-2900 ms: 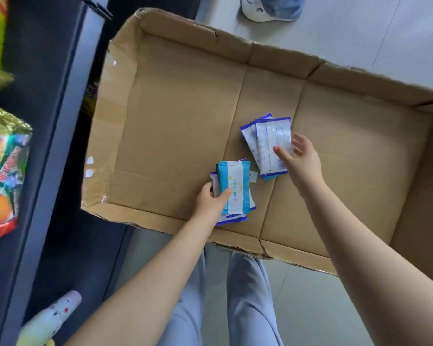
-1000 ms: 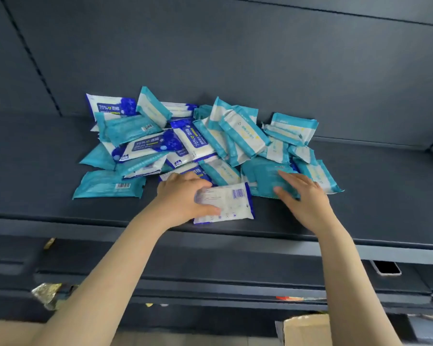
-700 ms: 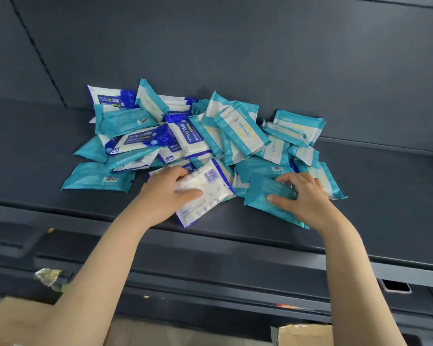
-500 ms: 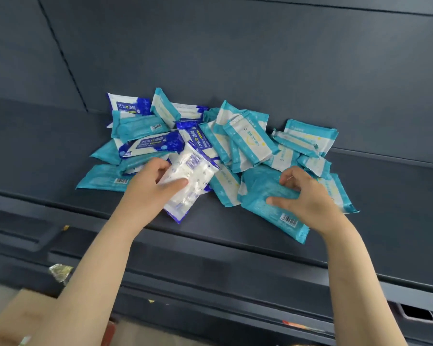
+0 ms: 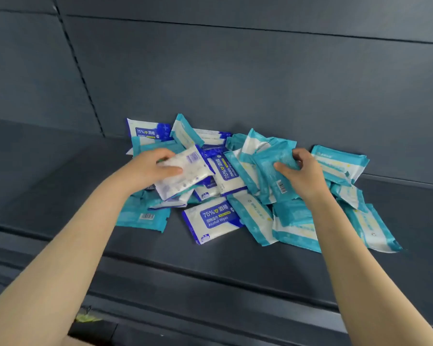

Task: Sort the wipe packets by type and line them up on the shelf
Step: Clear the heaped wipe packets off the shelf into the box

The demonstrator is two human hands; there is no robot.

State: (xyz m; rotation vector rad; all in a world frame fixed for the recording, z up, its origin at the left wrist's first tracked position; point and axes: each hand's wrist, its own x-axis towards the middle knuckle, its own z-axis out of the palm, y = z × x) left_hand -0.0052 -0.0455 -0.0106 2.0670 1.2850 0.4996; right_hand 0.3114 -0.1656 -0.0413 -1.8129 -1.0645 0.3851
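A loose pile of wipe packets lies on the dark grey shelf (image 5: 60, 186), against its back panel. Two kinds are mixed: teal packets (image 5: 340, 163) and blue-and-white alcohol wipe packets (image 5: 213, 218). My left hand (image 5: 145, 168) grips a blue-and-white packet (image 5: 188, 171) with its printed back up, raised over the left part of the pile. My right hand (image 5: 300, 173) grips a teal packet (image 5: 273, 171) by its upper edge, lifted above the pile's middle. Most teal packets lie to the right.
The shelf's front edge (image 5: 210, 273) runs across below the pile, with a lower shelf level beneath it. A yellow-green scrap (image 5: 85, 317) sits at the lower left. The shelf's back panel (image 5: 235, 71) rises right behind the pile.
I turned from the cardboard box to the shelf. Each hand took a packet from the front of the pile and lifted it up and back. A blue-and-white packet now lies uncovered in front.
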